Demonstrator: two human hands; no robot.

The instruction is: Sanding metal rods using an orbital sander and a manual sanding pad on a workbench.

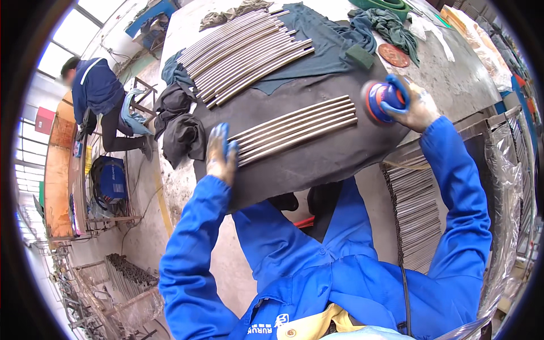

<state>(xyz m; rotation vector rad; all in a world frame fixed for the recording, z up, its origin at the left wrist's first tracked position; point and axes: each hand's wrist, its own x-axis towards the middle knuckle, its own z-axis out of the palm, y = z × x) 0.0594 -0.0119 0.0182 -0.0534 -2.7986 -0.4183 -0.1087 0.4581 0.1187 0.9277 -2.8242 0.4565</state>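
My left hand [220, 154], in a pale glove with blue fingertips, rests against the left ends of several thin metal tubes [294, 127]. Its fingers are stretched out and thumb apart. These tubes lie side by side on a dark cloth [306, 167] over the table. In my right hand [416, 105], gloved the same way, is a round blue and red orbital sander [384, 102]. The fingers wrap round its body. Just past the tubes' right ends, the sander's disc edge looks blurred; whether it touches the cloth I cannot tell.
Farther back on the table lies a larger row of metal tubes [243, 54] on green cloth [317, 34]. A reddish round disc [394, 55] and a green pad [360, 56] sit at the back right. Stacked tubes [416, 215] stand below my right arm. Another person [102, 96] bends at the left.
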